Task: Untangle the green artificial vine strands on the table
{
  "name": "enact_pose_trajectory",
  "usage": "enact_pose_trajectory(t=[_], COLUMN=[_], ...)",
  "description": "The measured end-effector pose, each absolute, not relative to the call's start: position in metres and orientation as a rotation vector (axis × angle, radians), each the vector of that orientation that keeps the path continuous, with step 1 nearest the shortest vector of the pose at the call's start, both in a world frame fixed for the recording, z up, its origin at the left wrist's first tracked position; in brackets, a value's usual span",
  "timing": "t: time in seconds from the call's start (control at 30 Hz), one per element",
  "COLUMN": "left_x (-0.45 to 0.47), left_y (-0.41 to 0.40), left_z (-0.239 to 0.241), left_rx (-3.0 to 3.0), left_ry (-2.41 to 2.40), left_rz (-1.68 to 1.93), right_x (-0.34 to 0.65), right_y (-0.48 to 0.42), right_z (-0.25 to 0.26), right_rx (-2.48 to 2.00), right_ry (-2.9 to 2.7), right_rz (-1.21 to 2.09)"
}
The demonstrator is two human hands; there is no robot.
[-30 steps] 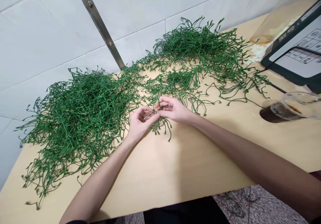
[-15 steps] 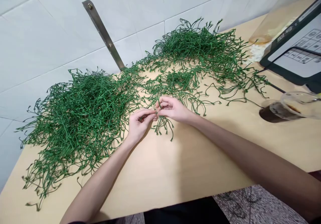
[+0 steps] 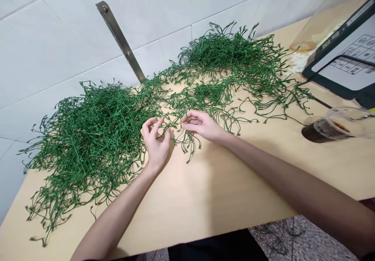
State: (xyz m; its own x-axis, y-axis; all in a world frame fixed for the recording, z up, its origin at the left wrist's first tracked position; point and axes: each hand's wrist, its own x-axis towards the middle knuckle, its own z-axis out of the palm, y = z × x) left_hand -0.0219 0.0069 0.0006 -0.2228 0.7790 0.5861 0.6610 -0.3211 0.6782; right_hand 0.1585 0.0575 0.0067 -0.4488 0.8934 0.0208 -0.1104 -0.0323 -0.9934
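Note:
Thin green artificial plant stems with small forked tips lie heaped in a large left pile [image 3: 99, 132] and a back right pile [image 3: 231, 54]. Between thumb and fingers, my right hand [image 3: 202, 126] pinches a small bunch of green stems [image 3: 189, 146], whose tips hang toward me over the table. My left hand [image 3: 155, 142] is apart from it, at the inner edge of the left pile, with thumb and fingers spread. A loose stem or two passes behind its fingers; none is plainly held.
On the right of the wooden table [image 3: 181, 198] stand a clear plastic cup [image 3: 322, 130] with dark drink and a dark-framed device [image 3: 345, 54] with a cable. Behind it is a large clear jar [image 3: 313, 27]. A metal strip [image 3: 121, 40] leans against the tiled wall [image 3: 67, 31].
My left hand has moved left, away from my right hand, and its fingers have opened. My right hand stays nearly in place with the bunch, whose hanging tips have shifted a little left.

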Motion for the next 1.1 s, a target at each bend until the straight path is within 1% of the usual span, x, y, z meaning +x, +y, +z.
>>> enact_pose_trajectory(t=[0.07, 0.13, 0.23, 0.3, 0.4, 0.67, 0.9, 1.1], left_x=[-0.021, -0.019, -0.015, -0.013, -0.012, -0.011, -0.012, -0.012], left_y=[0.006, 0.005, 0.005, 0.005, 0.006, 0.004, 0.006, 0.004], left_z=[0.003, 0.004, 0.004, 0.003, 0.002, 0.007, 0.006, 0.005], left_rx=[1.914, 1.901, 1.7, 1.537, 1.419, 1.408, 1.488, 1.503], left_ry=[1.729, 1.569, 1.324, 1.265, 1.24, 1.178, 1.175, 1.142], left_rz=[1.609, 1.595, 1.489, 1.44, 1.421, 1.298, 1.369, 1.312], right_x=[0.159, 0.16, 0.161, 0.161, 0.162, 0.164, 0.163, 0.163], right_y=[0.058, 0.058, 0.057, 0.058, 0.059, 0.061, 0.061, 0.059], right_z=[0.007, 0.008, 0.008, 0.006, 0.003, 0.003, 0.001, 0.006], right_rx=[-0.856, -0.856, -0.85, -0.835, -0.811, -0.809, -0.779, -0.788], right_ry=[-1.418, -1.404, -1.417, -1.423, -1.408, -1.401, -1.423, -1.442], right_rz=[1.607, 1.622, 1.655, 1.662, 1.682, 1.716, 1.72, 1.712])
